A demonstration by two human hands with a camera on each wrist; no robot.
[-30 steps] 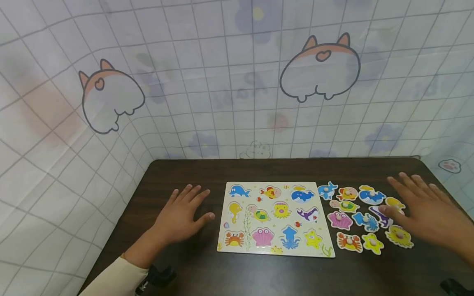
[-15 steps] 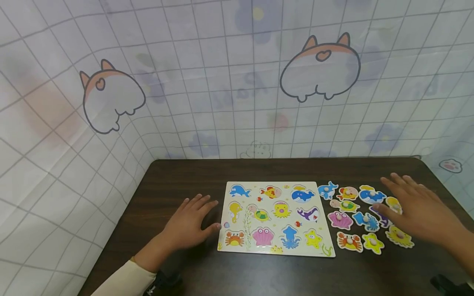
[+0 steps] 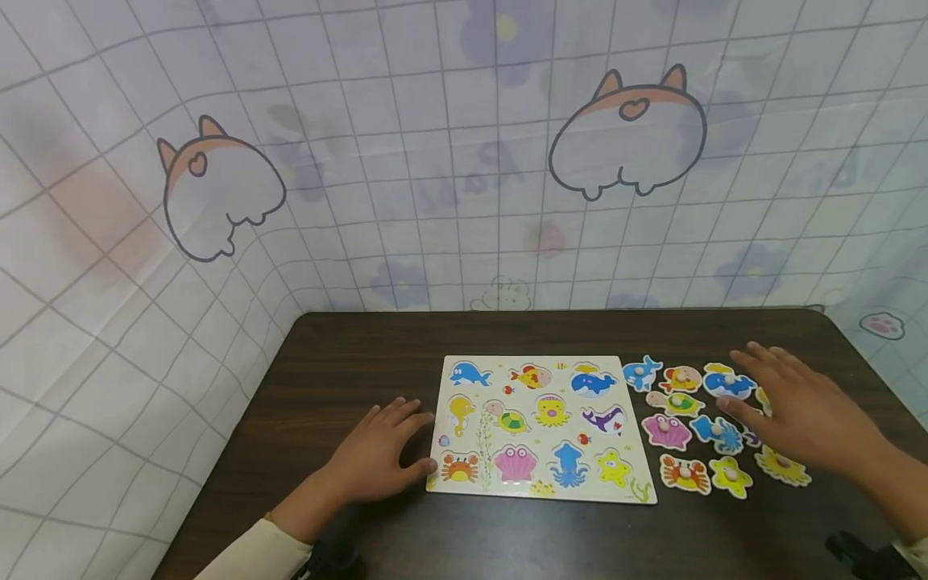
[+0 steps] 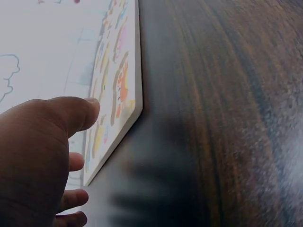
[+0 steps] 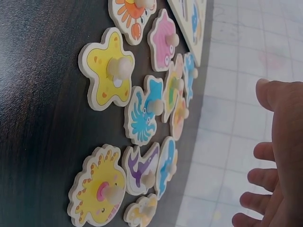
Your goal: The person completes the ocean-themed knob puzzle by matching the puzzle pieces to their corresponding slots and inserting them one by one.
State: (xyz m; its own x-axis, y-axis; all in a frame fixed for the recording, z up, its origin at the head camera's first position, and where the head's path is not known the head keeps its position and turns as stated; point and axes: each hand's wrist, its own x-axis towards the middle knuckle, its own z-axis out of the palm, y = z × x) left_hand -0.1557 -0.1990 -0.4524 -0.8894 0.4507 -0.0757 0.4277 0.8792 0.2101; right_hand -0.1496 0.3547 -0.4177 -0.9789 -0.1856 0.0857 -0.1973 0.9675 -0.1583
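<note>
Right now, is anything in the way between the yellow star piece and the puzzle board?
Yes, the crab piece lies between the star piece and the board. Nothing visible covers the star piece, so lifting it over the crab piece should probably work.

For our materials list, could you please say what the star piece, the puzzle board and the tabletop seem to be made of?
Star piece: probably wood with a printed face; pale, plain edge and knob. Puzzle board: likely wood or fibreboard, smooth printed face, pale edge. Tabletop: wood or wood-look laminate, streaked grain, slight sheen.
</note>
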